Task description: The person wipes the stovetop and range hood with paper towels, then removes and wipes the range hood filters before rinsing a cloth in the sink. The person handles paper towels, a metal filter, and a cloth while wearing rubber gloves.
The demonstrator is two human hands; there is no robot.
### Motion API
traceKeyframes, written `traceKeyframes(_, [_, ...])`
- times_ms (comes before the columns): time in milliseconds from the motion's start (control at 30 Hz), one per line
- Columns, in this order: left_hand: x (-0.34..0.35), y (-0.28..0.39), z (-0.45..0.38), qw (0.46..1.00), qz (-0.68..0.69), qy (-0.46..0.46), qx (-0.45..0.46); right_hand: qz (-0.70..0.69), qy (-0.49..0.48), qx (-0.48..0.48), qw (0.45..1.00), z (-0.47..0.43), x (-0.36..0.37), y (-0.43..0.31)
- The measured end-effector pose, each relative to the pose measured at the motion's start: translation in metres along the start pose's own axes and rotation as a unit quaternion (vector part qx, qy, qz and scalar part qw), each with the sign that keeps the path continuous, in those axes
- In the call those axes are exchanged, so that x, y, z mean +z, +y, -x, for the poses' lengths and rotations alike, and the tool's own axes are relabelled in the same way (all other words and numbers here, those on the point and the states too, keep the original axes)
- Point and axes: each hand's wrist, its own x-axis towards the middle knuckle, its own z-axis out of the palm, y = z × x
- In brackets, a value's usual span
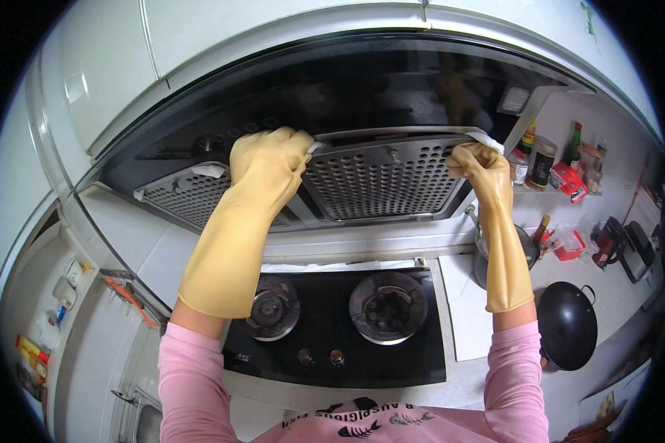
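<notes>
Both my hands wear long yellow rubber gloves and reach up to a black range hood. My left hand (pixel 274 155) is curled at the upper left corner of the right perforated metal filter panel (pixel 388 177); its fingertips are partly hidden. A bit of white wadding (pixel 314 147) pokes out beside them. My right hand (pixel 479 163) pinches the same panel's upper right edge. White wadding (pixel 486 140) lies just above that hand. A dark gap shows between the panel's top edge and the hood (pixel 366 83). Partly behind my left forearm is the left filter panel (pixel 183 191), with white wadding (pixel 209 170) on it.
Below is a black gas cooktop (pixel 332 310) with two burners. A black wok (pixel 568 326) and a pot (pixel 523 249) stand at the right. Bottles and jars (pixel 543 160) line a wall shelf beside the hood. White cabinets (pixel 288 27) run above.
</notes>
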Motion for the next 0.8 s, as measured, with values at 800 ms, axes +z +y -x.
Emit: traceKeyframes(800, [0.084, 0.036, -0.001, 0.779, 0.542, -0.053, -0.310, -0.143, 0.047, -0.013, 0.988, -0.010, 0.019, 0.009])
